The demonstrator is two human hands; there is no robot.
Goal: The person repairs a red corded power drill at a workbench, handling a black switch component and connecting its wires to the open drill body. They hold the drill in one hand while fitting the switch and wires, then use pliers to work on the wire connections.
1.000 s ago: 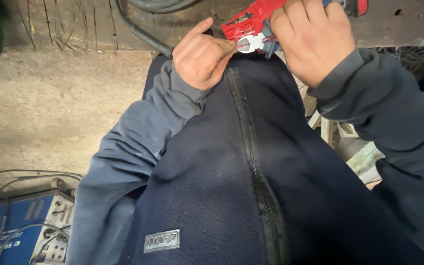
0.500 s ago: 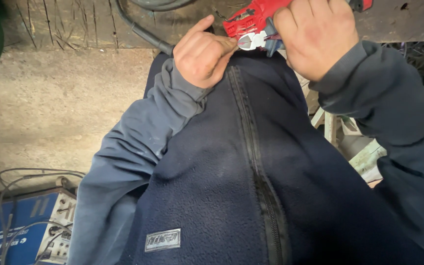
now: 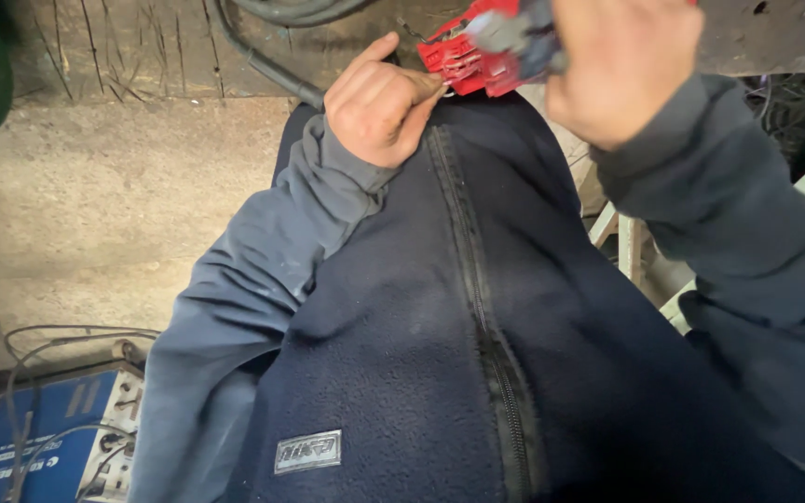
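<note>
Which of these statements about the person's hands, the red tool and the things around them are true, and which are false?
1. The left hand touches the red tool with its fingertips. True.
2. The right hand rests flat on the floor. False: it is raised at the tool.
3. The dark fleece jacket has a zip down its front. True.
4. A yellow machine sits at lower left. False: the machine is blue.

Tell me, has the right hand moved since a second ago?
Yes. The right hand has lifted up and away from the jacket zipper, blurring with the red tool.
</note>
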